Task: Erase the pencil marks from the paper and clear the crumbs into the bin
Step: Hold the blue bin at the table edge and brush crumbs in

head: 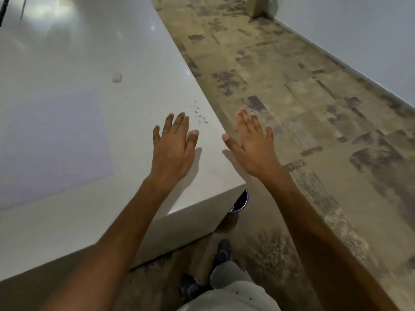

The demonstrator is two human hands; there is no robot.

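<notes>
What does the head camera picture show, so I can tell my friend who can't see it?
Two open hands reach over the corner of a pale table: the left hand beside a small pile of dark eraser crumbs near the edge, the right hand past the edge over the floor. An eraser and a sheet of paper lie farther left, and a blue bin peeks out under the corner.

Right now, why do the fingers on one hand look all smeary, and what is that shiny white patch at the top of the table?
Head view: the right hand is blurred at its fingertips, likely from motion; the left hand is sharper and casts a soft shadow on the table. The bright patch at the table's far end is glare from a light. The wide lens bends the table's edges.
</notes>
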